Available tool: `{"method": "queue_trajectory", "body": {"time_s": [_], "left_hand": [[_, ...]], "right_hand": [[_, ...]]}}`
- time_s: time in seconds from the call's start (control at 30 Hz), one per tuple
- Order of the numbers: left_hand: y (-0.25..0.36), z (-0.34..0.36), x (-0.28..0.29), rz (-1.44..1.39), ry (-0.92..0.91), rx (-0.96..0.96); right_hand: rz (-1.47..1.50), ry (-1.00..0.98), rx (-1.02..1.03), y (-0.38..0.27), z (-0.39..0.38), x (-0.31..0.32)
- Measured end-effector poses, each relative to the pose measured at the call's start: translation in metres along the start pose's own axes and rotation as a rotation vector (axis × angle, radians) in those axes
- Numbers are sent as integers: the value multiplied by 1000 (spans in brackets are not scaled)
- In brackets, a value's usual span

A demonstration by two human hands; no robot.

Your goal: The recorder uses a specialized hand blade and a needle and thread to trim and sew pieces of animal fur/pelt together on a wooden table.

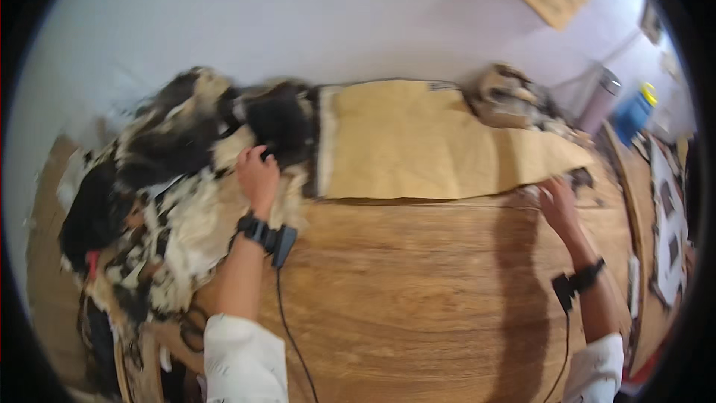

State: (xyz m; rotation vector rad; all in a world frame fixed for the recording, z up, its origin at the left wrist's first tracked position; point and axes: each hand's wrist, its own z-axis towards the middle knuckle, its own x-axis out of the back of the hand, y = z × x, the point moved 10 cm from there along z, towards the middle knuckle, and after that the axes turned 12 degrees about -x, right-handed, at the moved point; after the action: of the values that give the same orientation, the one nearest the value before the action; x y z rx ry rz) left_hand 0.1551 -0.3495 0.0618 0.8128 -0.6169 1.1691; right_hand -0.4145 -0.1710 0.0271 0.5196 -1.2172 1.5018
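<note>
A large yellow-tan paper sheet [403, 142], tapering toward the right, lies across the far part of the wooden table [403, 276]. My left hand [257, 175] is left of the sheet, beside a black fur piece [280, 123]. Its fingers are bent together around something small and dark that I cannot make out. At the sheet's lower right edge is my right hand [559, 201], fingers curled in, next to a small dark fur scrap [580, 177]. Whatever it pinches is blurred and partly hidden.
Black, brown and cream fur scraps [179, 149] heap along the left. More fur [507, 97] sits behind the sheet. At the right stand a mauve bottle [599, 101] and a blue bottle with a yellow cap [634, 113]. Scissors [194, 328] lie lower left; cables [292, 336] trail from my wrist straps.
</note>
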Motion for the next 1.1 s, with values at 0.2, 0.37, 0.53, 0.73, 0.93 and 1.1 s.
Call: {"method": "queue_trajectory", "body": {"time_s": [0.2,0.37,0.53,0.73,0.93,1.1], "left_hand": [[-54,11,9,-278,-28,265],[-75,44,-37,-755,74,350],[-32,60,-30,-582,-76,132],[-12,82,12,-675,18,18],[182,74,87,-403,-191,-626],[346,-87,84,-1359,-1126,-721]], "right_hand": [[-84,-169,-114,10,-87,18],[-108,-157,-174,-10,-135,53],[-171,-97,-185,-19,-172,76],[-240,-41,-240,-16,-198,85],[-352,-35,-233,-16,-202,80],[-295,-26,-224,-13,-200,80]]}}
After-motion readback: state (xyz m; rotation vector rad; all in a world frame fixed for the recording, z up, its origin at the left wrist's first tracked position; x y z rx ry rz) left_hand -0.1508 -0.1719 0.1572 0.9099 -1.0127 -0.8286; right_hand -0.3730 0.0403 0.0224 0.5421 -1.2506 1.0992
